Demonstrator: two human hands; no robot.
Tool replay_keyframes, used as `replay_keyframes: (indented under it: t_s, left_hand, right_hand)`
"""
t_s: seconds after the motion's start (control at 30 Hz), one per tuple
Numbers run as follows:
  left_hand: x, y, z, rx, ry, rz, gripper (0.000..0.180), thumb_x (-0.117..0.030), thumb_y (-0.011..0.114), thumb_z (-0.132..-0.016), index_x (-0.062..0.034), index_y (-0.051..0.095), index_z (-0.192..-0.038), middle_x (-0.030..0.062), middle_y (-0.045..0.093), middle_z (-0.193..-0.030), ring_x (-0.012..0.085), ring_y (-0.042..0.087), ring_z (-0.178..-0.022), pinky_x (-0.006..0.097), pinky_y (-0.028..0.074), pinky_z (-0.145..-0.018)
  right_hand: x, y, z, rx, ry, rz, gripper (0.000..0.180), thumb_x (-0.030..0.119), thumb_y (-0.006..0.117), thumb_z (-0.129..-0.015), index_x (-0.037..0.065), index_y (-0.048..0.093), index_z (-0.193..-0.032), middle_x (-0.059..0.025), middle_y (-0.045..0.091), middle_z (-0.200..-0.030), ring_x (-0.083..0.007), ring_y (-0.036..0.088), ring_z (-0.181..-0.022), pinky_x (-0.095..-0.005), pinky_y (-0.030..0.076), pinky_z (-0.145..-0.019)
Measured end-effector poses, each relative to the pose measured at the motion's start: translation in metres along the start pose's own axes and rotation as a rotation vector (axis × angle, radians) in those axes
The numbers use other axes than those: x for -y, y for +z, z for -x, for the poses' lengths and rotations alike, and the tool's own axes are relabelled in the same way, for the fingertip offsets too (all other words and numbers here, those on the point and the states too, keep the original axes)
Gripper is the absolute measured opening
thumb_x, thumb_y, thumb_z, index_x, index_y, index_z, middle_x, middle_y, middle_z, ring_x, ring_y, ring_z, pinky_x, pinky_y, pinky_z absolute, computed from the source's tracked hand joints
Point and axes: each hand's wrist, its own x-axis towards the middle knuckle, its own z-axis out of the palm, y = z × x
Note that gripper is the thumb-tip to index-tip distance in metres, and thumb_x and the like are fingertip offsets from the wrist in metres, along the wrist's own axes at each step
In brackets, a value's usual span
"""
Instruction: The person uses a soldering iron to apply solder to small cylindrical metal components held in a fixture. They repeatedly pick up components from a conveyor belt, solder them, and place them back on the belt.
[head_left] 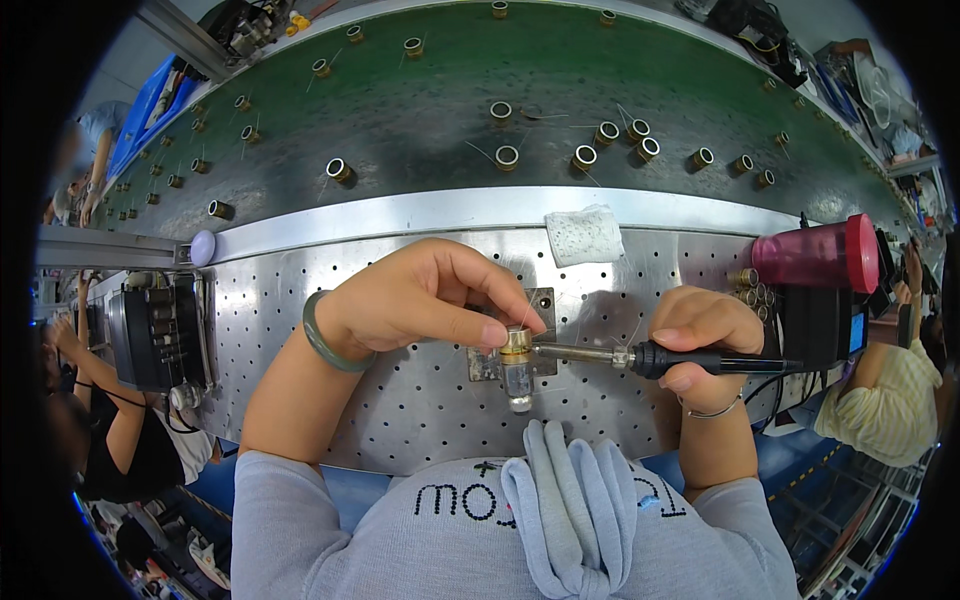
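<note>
a: where is the work now?
b: your left hand (420,300) pinches the small brass coil (516,342) on its holder (517,385), mid-bench by the near edge. your right hand (700,335) grips the soldering iron (640,357), tip touching it.
a: the step?
b: soldering, i judge. next, keep the tip steady, fingers clear.

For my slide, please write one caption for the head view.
Left hand steadies a small coil; right hand applies a soldering iron.
</note>
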Motion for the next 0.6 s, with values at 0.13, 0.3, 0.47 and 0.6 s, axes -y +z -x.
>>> replay_keyframes:
  t_s: [0.13,0.3,0.47,0.6]
  left_hand:
    - [0.0023,0.0004,0.0012,-0.031,-0.005,-0.007,0.023,-0.003,0.071,-0.078,0.0023,0.068,-0.1,0.0087,0.067,-0.092,0.0124,0.062,-0.082,0.023,0.048,-0.074]
    - [0.0005,0.0021,0.0008,-0.035,-0.017,-0.011,0.023,-0.004,0.071,-0.078,0.0023,0.068,-0.1,0.0079,0.067,-0.09,0.0117,0.062,-0.081,0.023,0.048,-0.073]
    - [-0.0021,0.0054,0.0017,-0.068,-0.036,-0.011,0.025,-0.003,0.072,-0.075,0.0049,0.068,-0.099,0.009,0.065,-0.087,0.0141,0.06,-0.079,0.025,0.047,-0.073]
    - [-0.0039,0.0062,0.002,-0.073,-0.042,-0.015,0.025,-0.003,0.072,-0.075,0.005,0.068,-0.098,0.0089,0.065,-0.086,0.014,0.06,-0.079,0.025,0.047,-0.073]
  right_hand:
    - [-0.0002,0.0016,-0.0018,-0.01,-0.016,0.061,0.023,0.002,0.077,-0.066,-0.003,0.066,-0.085,-0.0081,0.061,-0.064,-0.0185,0.055,-0.054,-0.028,0.042,-0.053]
    - [-0.0009,-0.0024,0.0017,-0.021,-0.007,0.083,0.02,0.003,0.076,-0.067,-0.002,0.065,-0.082,-0.0081,0.06,-0.063,-0.0184,0.055,-0.053,-0.0281,0.042,-0.053]
    - [-0.0005,-0.0028,0.0028,-0.033,0.019,-0.02,0.02,0.001,0.076,-0.066,-0.002,0.065,-0.081,-0.009,0.061,-0.064,-0.0191,0.055,-0.053,-0.0281,0.042,-0.052]
    - [0.0004,-0.0011,0.0,0.004,0.014,0.037,0.022,0.001,0.077,-0.064,-0.002,0.066,-0.083,-0.0101,0.063,-0.067,-0.0191,0.057,-0.055,-0.0278,0.043,-0.053]
